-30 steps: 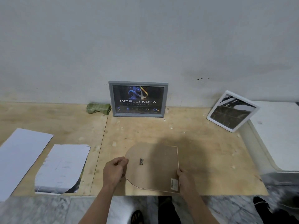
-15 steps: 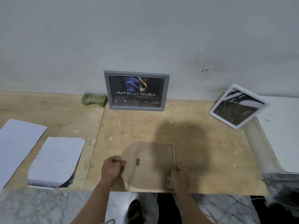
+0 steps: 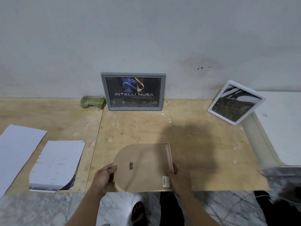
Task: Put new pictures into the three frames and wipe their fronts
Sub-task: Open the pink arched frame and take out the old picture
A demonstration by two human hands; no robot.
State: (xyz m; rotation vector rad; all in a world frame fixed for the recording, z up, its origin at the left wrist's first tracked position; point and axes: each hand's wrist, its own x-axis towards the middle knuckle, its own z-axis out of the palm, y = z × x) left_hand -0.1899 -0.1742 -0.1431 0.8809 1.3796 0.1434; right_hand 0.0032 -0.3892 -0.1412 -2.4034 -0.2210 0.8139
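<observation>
Plywood bench (image 3: pixel 195 152), arched brown frame (image 3: pixel 143 160) face-down.

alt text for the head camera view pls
Both hands, left hand and right hand, grip an arch-shaped frame lying face down on a plywood table; a grey frame leans against the wall behind.

Both bare forearms reach in from six o'clock, converging toward centre frame. The left hand (image 3: pixel 104 177), at seven o'clock, curls its fingers, thumb pointing toward three o'clock. The right hand (image 3: pixel 179 178), at five o'clock, lies knuckles-up, its fingers bent down and away at twelve o'clock
</observation>
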